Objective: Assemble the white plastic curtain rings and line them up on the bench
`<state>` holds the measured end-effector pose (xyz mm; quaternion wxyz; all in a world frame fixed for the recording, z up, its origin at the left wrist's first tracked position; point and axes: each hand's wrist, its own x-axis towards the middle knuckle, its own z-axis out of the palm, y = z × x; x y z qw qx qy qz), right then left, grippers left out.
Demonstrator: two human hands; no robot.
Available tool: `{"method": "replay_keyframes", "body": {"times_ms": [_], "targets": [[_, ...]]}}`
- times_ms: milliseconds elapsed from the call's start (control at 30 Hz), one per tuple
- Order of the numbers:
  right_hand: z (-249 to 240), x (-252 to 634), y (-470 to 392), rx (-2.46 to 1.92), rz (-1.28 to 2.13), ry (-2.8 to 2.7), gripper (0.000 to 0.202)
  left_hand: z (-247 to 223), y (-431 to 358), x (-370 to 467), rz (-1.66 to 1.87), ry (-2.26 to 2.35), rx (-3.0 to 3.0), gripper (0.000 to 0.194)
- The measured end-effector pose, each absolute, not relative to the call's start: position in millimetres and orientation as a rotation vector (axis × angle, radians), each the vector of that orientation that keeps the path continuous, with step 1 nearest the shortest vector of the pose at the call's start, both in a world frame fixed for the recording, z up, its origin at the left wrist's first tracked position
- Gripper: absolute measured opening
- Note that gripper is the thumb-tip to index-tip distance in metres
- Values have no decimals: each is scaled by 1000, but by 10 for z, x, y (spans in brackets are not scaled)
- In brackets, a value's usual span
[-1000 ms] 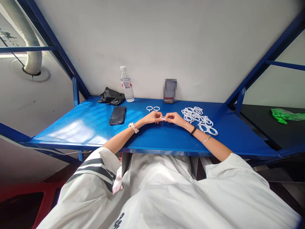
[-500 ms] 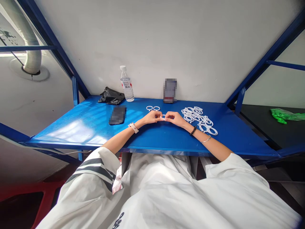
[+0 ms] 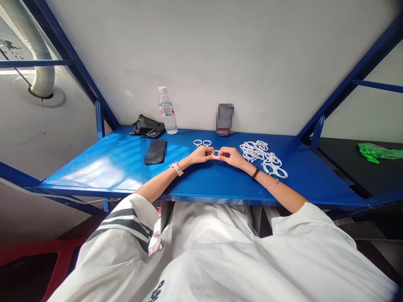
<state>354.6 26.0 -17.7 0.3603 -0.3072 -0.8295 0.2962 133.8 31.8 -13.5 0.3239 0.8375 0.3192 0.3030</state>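
Observation:
Between my two hands is a white ring (image 3: 216, 151), partly hidden by the fingers. My left hand (image 3: 202, 154) pinches its left side, and my right hand (image 3: 231, 156) pinches the right side, the fingertips almost meeting at the near edge. Just behind my left hand, two white rings lie side by side on the blue table: a left one (image 3: 197, 142) and a right one (image 3: 207, 143). To the right of my right hand spreads a loose pile of white rings (image 3: 258, 156), overlapping each other, each with a small tab where it can be made out.
Along the wall stand a water bottle (image 3: 168, 114), a crumpled black bag (image 3: 147, 126) and an upright blurred dark object (image 3: 224, 120). A flat dark object (image 3: 155, 152) lies on the blue table (image 3: 195, 184) at left. Green items in clear plastic (image 3: 371, 152) rest at far right.

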Motion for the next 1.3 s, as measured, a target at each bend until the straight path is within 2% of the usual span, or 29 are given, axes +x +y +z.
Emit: {"method": "replay_keyframes", "body": {"times_ms": [567, 700, 867, 1100, 1300], "targets": [[-191, 3559, 266, -785, 624, -2202, 43, -120, 315, 1332, 825, 839, 2239, 64], [-162, 3537, 244, -814, 701, -2111, 44, -128, 305, 1343, 821, 829, 2097, 62], [-150, 3458, 188, -809, 955, -1914, 47, -145, 318, 1414, 891, 751, 1855, 67], [-119, 3414, 141, -791, 1106, -1826, 59, -158, 330, 1470, 957, 708, 1729, 64], [-117, 3425, 198, -794, 1119, -1718, 50, -140, 314, 1472, 946, 723, 1746, 68]]}}
